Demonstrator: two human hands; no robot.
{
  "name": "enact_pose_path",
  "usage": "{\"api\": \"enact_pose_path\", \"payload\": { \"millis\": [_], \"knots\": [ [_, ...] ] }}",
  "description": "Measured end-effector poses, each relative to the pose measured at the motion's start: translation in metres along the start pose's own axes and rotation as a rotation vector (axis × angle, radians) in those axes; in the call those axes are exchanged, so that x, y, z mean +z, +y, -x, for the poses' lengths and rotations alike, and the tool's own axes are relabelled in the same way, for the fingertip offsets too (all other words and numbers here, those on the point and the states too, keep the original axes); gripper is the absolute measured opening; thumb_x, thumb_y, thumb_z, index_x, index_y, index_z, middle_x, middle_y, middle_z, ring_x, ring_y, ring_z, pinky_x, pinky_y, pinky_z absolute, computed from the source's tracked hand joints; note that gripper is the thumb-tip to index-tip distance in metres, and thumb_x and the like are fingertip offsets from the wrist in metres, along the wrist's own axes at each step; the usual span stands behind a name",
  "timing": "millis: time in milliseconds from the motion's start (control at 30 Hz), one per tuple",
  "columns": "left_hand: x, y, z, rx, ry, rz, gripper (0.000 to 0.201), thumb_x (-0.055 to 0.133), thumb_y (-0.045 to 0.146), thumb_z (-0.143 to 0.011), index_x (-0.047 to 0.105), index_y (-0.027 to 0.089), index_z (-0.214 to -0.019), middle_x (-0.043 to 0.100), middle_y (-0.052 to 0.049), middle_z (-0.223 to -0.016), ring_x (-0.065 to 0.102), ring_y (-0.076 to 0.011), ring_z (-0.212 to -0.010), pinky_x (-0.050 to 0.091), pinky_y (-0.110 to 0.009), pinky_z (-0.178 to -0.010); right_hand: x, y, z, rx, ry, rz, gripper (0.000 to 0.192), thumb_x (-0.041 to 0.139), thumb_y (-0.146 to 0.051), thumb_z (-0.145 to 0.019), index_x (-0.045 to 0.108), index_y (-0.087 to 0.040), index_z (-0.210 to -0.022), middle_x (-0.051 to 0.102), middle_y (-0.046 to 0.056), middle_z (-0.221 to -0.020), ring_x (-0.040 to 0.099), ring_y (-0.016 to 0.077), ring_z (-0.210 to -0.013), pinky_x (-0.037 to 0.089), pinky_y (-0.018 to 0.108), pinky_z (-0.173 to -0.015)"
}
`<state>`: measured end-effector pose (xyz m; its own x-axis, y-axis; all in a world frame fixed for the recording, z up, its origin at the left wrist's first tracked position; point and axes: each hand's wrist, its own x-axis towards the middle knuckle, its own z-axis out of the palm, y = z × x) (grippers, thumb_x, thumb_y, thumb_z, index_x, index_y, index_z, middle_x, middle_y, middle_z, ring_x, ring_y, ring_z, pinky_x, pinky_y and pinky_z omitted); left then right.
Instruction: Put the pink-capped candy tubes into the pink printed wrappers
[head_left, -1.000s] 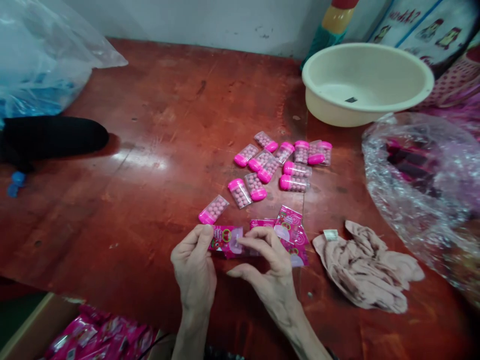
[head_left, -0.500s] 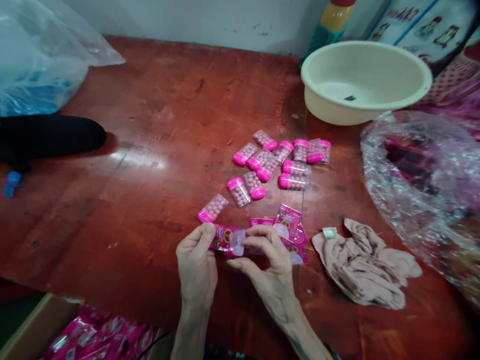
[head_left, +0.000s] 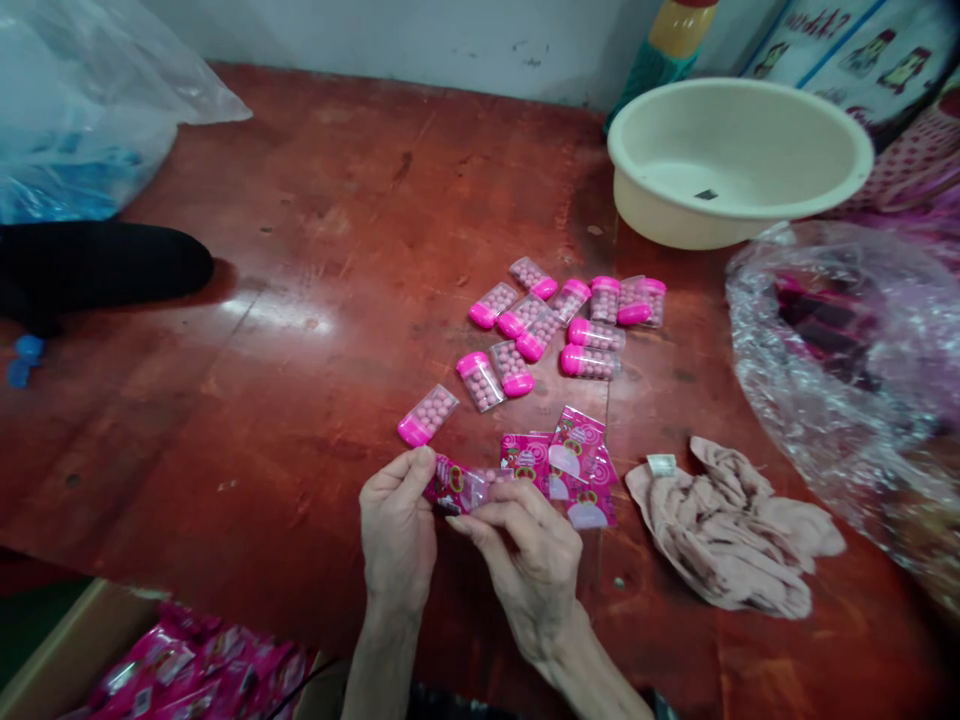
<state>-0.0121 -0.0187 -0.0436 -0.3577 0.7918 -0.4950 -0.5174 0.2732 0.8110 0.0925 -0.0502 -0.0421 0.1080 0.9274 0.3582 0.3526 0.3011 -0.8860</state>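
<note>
My left hand [head_left: 401, 520] is closed, pinching a pink printed wrapper [head_left: 456, 487] between thumb and fingers. My right hand [head_left: 529, 540] is closed around a clear candy container [head_left: 496, 477] of pink balls, partly hidden by the fingers. That container's end meets the wrapper's right side; whether it is inside I cannot tell. Just right of the hands lie several flat pink wrappers [head_left: 589, 505], overlapping. Beyond them are several pink-capped candy containers [head_left: 592, 362], scattered on their sides. One single container [head_left: 428, 415] lies just past my left fingertips.
A cream basin [head_left: 739, 215] stands at the back right beside a bottle [head_left: 664, 60]. A beige cloth [head_left: 739, 540] and clear plastic bag [head_left: 787, 400] lie right. A black object [head_left: 105, 265] juts in from the left. Pink packets [head_left: 202, 670] fill a box below the table edge.
My right hand has closed its fingers and brought a candy container up against the wrapper's right side. My left hand keeps its pinch, nearly in place. The view has shifted slightly.
</note>
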Motion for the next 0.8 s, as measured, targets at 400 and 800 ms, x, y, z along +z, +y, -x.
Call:
{"api": "enact_pose_path", "payload": {
  "millis": [400, 800],
  "knots": [
    [0.003, 0.006, 0.01, -0.032, -0.034, -0.041, 0.017, 0.071, 0.025, -0.065, 0.063, 0.012, -0.058, 0.055, 0.004, -0.051, 0.048, -0.0074, -0.047, 0.041, -0.019, -0.05, -0.007, -0.008, 0.001, -0.077, 0.044, 0.01, 0.008, 0.072, -0.012, -0.072, 0.066, -0.014, -0.068, 0.065, 0.003, -0.061, 0.062, 0.0128, -0.059, 0.05, 0.021, -0.058],
    [-0.016, 0.023, -0.007, 0.266, -0.007, -0.068, 0.011, 0.062, 0.019, -0.075, 0.071, 0.011, -0.075, 0.068, -0.003, -0.066, 0.061, -0.0137, -0.064, 0.05, -0.024, -0.064, -0.011, 0.006, 0.001, 0.299, 0.049, -0.192, 0.004, 0.063, -0.016, -0.079, 0.065, -0.019, -0.078, 0.064, -0.001, -0.065, 0.06, 0.011, -0.055, 0.049, 0.022, -0.051]
  ]
}}
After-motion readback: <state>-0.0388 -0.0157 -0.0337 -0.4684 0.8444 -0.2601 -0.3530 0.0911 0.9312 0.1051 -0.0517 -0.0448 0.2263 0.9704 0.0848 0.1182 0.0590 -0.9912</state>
